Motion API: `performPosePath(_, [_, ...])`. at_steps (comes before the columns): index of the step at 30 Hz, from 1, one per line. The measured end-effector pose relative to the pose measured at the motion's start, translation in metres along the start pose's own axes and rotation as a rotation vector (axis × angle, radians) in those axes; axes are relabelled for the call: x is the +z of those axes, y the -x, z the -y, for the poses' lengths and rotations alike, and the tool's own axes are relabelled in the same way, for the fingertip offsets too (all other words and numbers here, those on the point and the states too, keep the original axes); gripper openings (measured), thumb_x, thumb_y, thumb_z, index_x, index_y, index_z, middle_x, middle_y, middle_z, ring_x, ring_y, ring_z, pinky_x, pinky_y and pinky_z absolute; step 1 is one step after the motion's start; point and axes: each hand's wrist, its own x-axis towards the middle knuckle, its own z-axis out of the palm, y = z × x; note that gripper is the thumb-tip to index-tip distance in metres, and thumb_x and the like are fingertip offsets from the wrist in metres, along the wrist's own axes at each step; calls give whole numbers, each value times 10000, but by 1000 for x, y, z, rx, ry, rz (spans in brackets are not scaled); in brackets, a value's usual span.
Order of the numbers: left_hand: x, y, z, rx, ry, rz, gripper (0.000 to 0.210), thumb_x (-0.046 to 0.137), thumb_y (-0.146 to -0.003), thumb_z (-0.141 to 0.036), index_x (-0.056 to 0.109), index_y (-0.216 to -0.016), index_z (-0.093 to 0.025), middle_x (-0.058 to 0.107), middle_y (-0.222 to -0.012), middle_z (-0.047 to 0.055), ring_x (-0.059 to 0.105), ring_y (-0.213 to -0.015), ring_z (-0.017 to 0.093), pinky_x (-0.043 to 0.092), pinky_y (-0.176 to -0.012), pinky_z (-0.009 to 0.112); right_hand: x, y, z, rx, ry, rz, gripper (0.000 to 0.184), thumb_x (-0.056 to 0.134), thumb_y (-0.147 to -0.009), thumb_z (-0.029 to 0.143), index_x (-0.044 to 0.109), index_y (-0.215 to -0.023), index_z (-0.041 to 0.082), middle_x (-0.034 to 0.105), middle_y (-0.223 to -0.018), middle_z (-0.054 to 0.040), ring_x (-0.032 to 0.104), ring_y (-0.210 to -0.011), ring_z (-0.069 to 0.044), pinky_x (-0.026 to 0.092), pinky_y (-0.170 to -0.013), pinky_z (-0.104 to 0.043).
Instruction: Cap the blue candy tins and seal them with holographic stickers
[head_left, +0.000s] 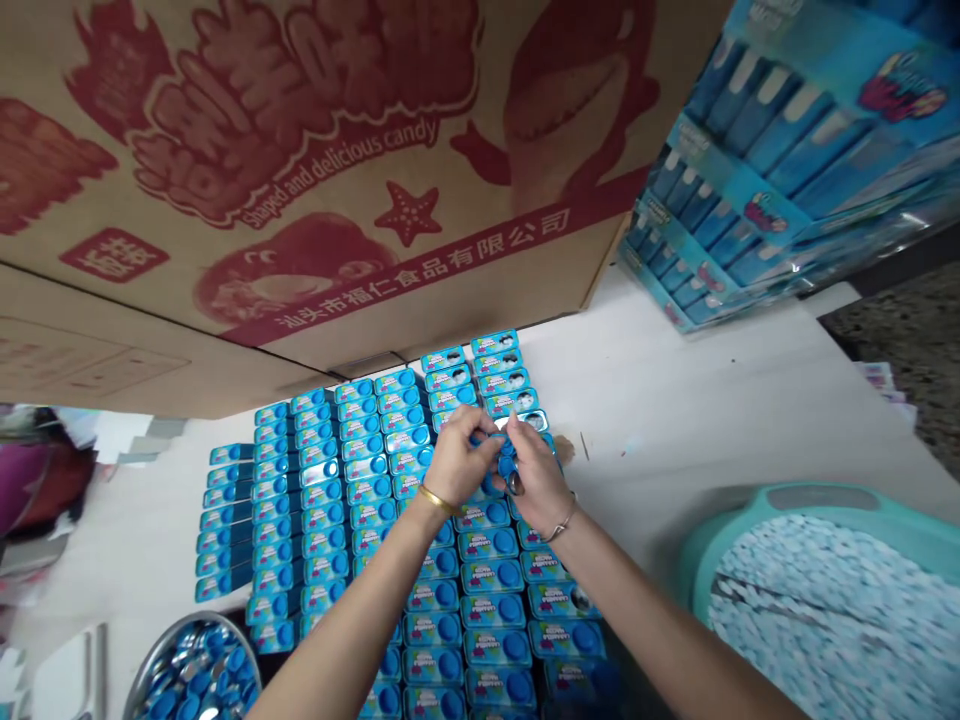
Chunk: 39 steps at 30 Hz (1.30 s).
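Observation:
My left hand (463, 462), with a gold bangle at the wrist, is closed in a pinch on a small round blue cap. Close beside it, my right hand (534, 468) is curled around several more blue caps (508, 468), one showing a shiny underside. Both hands are over rows of small blue candy tins (480, 545) standing on the table. Most tins carry a round blue cap on top. At the far end of the right-hand rows, some tins (502, 382) have uncovered round holes with whitish pieces inside. My fingers partly hide the tins beneath them.
A large printed cardboard carton (315, 230) stands right behind the rows. Stacked blue display boxes (750, 200) in clear wrap are at the back right. A green tub (697, 570) of pale blue candies sits at the right, and a metal bowl (253, 632) of blue caps at the lower left.

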Motion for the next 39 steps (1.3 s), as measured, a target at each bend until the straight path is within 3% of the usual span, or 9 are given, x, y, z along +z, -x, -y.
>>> performPosePath(3, [-12,-22,4,-97,-59,-104,77,544,-806,-234,532,-746,-189,541,-684,-17,500,-608,106,409,-599,225,5,-5,2,-5,-26,-9,481,663,-647,662,506,-791,231,497,-551,74,486,-433,-88,317,-315,-178])
performPosePath(7, [-34,-77,22,-285,-443,-201,79,594,-777,-234,553,-729,-187,576,-665,-7,530,-652,128,387,-618,239,1,-8,11,37,-104,42,440,639,-682,630,505,-799,228,517,-583,53,527,-472,-115,328,-317,-190])
performPosePath(13, [-46,-125,29,-487,-735,114,243,693,-709,-403,671,-736,-163,689,-772,98,639,-815,215,433,-684,266,-7,-8,18,26,-71,119,327,711,-663,435,526,-829,224,556,-663,45,537,-494,-108,298,-316,-172])
performPosePath(20, [-44,-111,18,-478,-820,40,269,677,-733,-406,676,-836,-157,687,-927,155,639,-917,282,463,-760,339,-1,-12,16,51,-86,138,430,706,-669,572,509,-827,224,562,-646,41,520,-494,-94,293,-326,-158])
performPosePath(22, [-37,-92,15,-306,-636,-4,199,637,-777,-331,655,-885,-164,671,-852,108,631,-843,233,468,-742,323,0,-12,16,46,-88,111,471,699,-647,618,500,-797,219,558,-624,40,516,-484,-92,295,-322,-156])
performPosePath(25, [-22,-55,10,32,-173,80,180,626,-777,-290,631,-922,-182,619,-843,39,593,-768,148,478,-724,269,2,-12,15,24,-67,103,513,696,-618,657,521,-794,208,546,-591,43,507,-468,-90,301,-312,-157])
performPosePath(29, [-9,-31,6,76,82,99,124,616,-766,-284,575,-749,-168,544,-823,12,548,-698,107,466,-632,225,6,-17,13,13,-47,89,510,664,-643,673,542,-789,200,514,-554,56,474,-436,-78,309,-308,-161])
performPosePath(33, [-23,-56,13,-11,32,-62,110,565,-797,-250,499,-738,-185,516,-691,-27,492,-632,92,426,-615,208,11,-23,18,1,-30,68,467,677,-657,636,498,-770,220,517,-561,64,477,-434,-85,313,-314,-170])
performPosePath(39, [-51,-116,30,-225,-482,-264,30,567,-755,-178,552,-732,-188,624,-744,11,570,-734,137,426,-711,243,12,-27,28,11,-21,67,447,711,-643,590,478,-777,233,511,-582,66,496,-457,-99,299,-327,-187])
